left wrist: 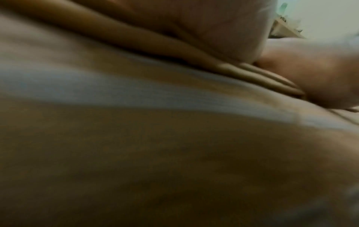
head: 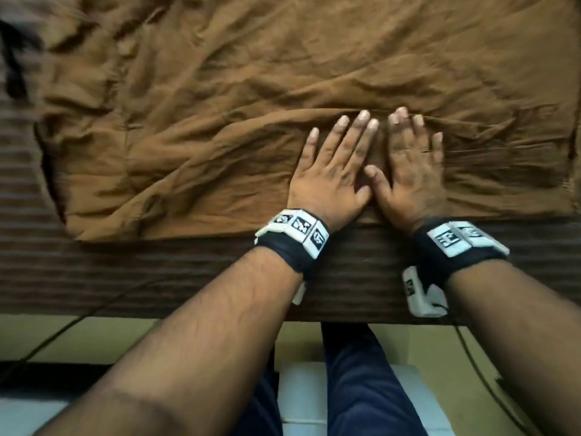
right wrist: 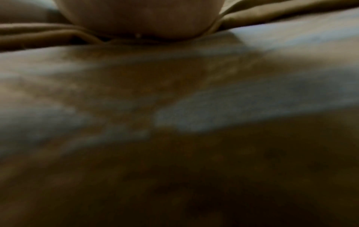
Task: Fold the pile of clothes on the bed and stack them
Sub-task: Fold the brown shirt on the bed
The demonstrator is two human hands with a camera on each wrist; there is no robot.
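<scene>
Brown garment [head: 251, 99]: spread wide and wrinkled across the bed [head: 176, 278], near edge parallel to the bed's near edge, a strip of dark striped bedcover bare between the two. Noted a long crease across the cloth just beyond the fingertips. Blurred towards the far left corner, with a dark item [head: 15, 58] at that edge, not identifiable.

Left hand [head: 333, 171]: laid flat, palm down, on the near middle part of the garment, fingers straight and slightly spread, nothing gripped. Right hand [head: 412, 165]: likewise flat and palm down just to the right, fingers extended, nothing gripped. Thumbs touching or nearly so; could not be told which. Both wrists fitted with black bands carrying white marker blocks, left band [head: 295, 237] and right band [head: 456, 243] sitting over the bare bedcover.

Left wrist view: heavily blurred, brown cloth [left wrist: 136, 153] filling most of the picture, a hand's fingers [left wrist: 272, 79] lying low against it. Right wrist view: dark and blurred, folds of brown cloth [right wrist: 272, 13] at the far edge.

Below the bed: pale floor tiles [head: 119, 338], a dark cable [head: 47, 341] and dark blue trouser legs [head: 361, 382].
</scene>
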